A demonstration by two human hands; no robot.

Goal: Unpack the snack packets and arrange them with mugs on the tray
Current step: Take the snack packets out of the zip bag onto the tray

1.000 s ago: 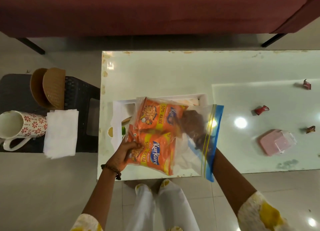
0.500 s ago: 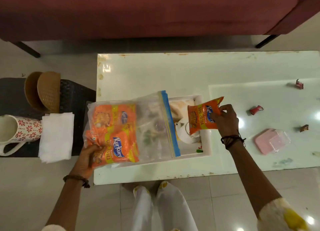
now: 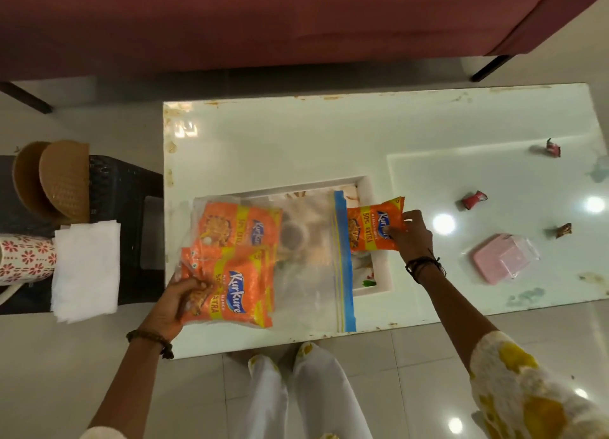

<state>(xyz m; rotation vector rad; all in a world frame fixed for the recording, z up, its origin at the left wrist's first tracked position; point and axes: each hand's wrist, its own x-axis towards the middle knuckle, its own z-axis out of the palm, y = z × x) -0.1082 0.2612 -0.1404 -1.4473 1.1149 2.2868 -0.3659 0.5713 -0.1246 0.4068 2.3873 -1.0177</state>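
Two snack pkts inside clear zip bag, L hand clamped on bag's closed end at near table edge. Bag lies over white tray, blue zip strip facing R. R hand pinching a third orange pkt w/ fingers, held over tray's R edge. Mug shape dimly visible thru bag. Further R on table: pink lidded box, 3 small wrapped sweets. Far L, off table: patterned mug, white napkins.
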